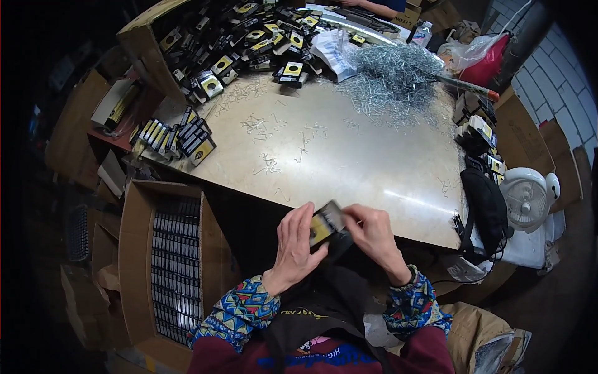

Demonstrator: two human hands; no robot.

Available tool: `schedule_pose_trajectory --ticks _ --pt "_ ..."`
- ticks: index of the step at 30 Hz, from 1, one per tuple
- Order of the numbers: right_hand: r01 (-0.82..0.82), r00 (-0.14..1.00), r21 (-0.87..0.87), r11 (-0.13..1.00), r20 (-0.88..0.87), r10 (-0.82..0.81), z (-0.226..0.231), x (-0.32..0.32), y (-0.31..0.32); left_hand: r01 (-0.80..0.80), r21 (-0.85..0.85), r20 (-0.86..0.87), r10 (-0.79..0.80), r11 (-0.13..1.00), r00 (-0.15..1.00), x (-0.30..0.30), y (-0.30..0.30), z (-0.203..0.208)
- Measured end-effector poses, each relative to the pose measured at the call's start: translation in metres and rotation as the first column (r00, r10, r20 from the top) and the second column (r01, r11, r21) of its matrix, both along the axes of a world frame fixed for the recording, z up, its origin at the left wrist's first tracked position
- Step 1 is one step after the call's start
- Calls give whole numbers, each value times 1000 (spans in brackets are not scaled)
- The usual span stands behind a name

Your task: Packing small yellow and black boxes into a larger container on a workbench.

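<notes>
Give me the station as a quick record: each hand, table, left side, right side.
Left hand: holds small black-and-yellow box
Right hand: at the box's right end; grip unclear, blurred
Table, far left: heap of similar boxes
Table, far right: pile of thin metal pieces
Left side: open carton, rows of dark items inside
Right side: black bag, white fan

Head view: looks down and forward from your head
Left hand (293,245), right hand (374,235): near the lens
Tabletop (383,168): farther off
</notes>
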State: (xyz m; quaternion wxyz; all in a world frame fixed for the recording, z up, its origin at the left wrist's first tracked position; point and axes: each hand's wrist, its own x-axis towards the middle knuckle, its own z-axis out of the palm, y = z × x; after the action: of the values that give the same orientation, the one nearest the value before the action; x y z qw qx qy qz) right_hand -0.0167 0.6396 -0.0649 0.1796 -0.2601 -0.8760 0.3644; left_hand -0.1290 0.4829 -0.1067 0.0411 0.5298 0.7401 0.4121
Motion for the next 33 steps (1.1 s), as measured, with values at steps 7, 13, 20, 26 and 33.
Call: schedule_pose_trajectory --ticks 7,13,20,26,33 --pt "-71 997 -317 946 -1 74 2 -1 6 -41 -49 176 49 998 983 1 3 2" --pt "-269 934 -328 906 -319 162 2 1 -5 -94 -110 529 138 989 837 -1 4 -1" --pt "-135 950 -57 989 -291 113 -7 -5 -9 -86 -47 216 95 995 972 3 4 7" --pt "-346 923 66 936 -153 352 0 -3 0 -90 -57 219 100 994 971 7 3 2" --pt "-267 927 33 963 -263 266 -4 -11 -13 -96 11 142 94 995 985 8 6 3"
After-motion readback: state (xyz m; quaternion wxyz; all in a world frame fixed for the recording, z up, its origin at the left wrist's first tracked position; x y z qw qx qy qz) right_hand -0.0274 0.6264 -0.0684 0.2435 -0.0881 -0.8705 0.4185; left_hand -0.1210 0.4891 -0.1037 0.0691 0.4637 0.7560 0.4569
